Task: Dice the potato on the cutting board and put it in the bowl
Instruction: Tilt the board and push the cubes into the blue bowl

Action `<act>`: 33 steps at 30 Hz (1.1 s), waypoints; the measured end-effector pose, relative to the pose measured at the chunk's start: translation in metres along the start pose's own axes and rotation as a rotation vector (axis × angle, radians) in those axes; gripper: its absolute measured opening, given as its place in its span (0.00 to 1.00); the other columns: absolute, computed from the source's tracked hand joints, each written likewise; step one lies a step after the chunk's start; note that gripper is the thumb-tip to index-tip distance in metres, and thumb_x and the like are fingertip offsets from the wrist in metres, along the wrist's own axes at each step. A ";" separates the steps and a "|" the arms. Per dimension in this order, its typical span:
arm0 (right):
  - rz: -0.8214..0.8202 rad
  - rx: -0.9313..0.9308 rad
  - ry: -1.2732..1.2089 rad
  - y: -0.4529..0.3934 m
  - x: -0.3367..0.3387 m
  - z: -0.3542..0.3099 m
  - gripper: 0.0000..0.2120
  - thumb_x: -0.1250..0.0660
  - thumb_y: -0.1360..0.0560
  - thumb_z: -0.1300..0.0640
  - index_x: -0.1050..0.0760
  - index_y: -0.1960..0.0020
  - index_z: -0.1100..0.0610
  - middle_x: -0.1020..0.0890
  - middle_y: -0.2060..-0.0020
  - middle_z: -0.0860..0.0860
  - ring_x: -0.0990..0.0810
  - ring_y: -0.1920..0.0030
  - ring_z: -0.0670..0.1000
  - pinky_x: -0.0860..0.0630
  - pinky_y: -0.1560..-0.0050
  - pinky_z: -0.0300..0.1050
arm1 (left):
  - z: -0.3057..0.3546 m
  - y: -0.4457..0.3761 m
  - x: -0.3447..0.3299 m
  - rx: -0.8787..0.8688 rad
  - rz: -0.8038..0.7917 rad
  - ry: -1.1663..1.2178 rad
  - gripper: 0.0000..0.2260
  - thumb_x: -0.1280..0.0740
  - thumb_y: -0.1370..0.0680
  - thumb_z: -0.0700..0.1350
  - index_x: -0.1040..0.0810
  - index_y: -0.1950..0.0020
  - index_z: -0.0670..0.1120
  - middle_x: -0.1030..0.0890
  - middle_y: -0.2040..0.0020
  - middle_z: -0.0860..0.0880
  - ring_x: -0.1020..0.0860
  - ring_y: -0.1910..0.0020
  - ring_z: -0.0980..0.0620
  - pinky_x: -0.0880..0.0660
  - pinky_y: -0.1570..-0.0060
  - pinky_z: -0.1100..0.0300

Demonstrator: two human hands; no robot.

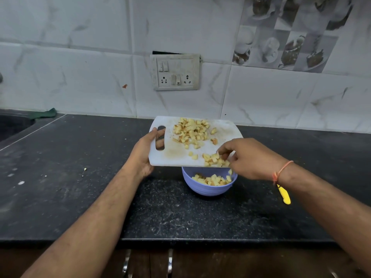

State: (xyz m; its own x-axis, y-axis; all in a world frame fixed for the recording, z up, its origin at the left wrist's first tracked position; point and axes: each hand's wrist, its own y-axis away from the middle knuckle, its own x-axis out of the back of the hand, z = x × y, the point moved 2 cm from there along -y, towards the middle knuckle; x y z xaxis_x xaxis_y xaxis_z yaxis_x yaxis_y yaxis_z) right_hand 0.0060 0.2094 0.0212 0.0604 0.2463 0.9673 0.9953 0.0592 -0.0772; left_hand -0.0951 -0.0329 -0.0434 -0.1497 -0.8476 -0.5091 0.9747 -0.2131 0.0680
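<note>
Left hand (145, 155) grips the white cutting board (180, 155) by its handle end, fingers through the slot and thumb on top, holding it lifted off the counter and tilted toward the near edge, right over the blue bowl (208, 188). Right hand (247, 157) is at the board's near right corner, fingers curled down onto a small cluster of potato cubes (214, 159), raking them at the edge; whether it actually pinches any piece, cannot tell, it looks more like a sweep. Head view only, so one pass. Dicing looks done: no whole potato or big chunk visible, everything on the board is cubes. Transfer is partway: a layer of cubes already lies in the bowl, one cube appears mid-fall at the rim, but the main pile of diced potato (191, 132) sits on the far half of the board, well apart from the edge. Judged left: sweep that pile down and off, then set the board down. Yellow-handled knife (284, 194) lies on the dark counter (80, 187) under the right wrist, not in use. A few scraps dot the counter at left.
</note>
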 end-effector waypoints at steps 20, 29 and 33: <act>0.241 0.148 0.188 -0.030 0.000 -0.016 0.23 0.42 0.24 0.65 0.20 0.34 0.49 0.15 0.44 0.52 0.19 0.45 0.58 0.20 0.49 0.50 | 0.001 -0.003 0.008 0.019 0.017 -0.034 0.22 0.44 0.11 0.54 0.22 0.27 0.41 0.12 0.56 0.45 0.13 0.61 0.50 0.17 0.63 0.57; 0.468 0.182 0.067 -0.047 0.005 -0.012 0.21 0.39 0.22 0.65 0.20 0.33 0.53 0.17 0.40 0.49 0.19 0.40 0.53 0.23 0.38 0.49 | -0.002 -0.004 0.004 0.005 -0.033 -0.040 0.23 0.46 0.10 0.54 0.25 0.25 0.40 0.15 0.65 0.49 0.16 0.69 0.54 0.20 0.68 0.61; 0.244 0.192 0.144 -0.058 -0.005 -0.012 0.27 0.39 0.24 0.68 0.25 0.27 0.52 0.21 0.35 0.52 0.24 0.34 0.57 0.26 0.35 0.51 | -0.002 -0.004 0.004 -0.004 -0.023 -0.036 0.23 0.46 0.10 0.54 0.26 0.24 0.40 0.16 0.67 0.49 0.17 0.70 0.54 0.20 0.69 0.62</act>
State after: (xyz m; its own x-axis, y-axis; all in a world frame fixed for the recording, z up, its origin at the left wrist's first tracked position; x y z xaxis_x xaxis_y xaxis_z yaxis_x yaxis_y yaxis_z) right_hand -0.0513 0.1934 0.0241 0.3184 0.1377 0.9379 0.9185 0.2002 -0.3411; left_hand -0.0998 -0.0349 -0.0472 -0.1776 -0.8596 -0.4791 0.9716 -0.2304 0.0533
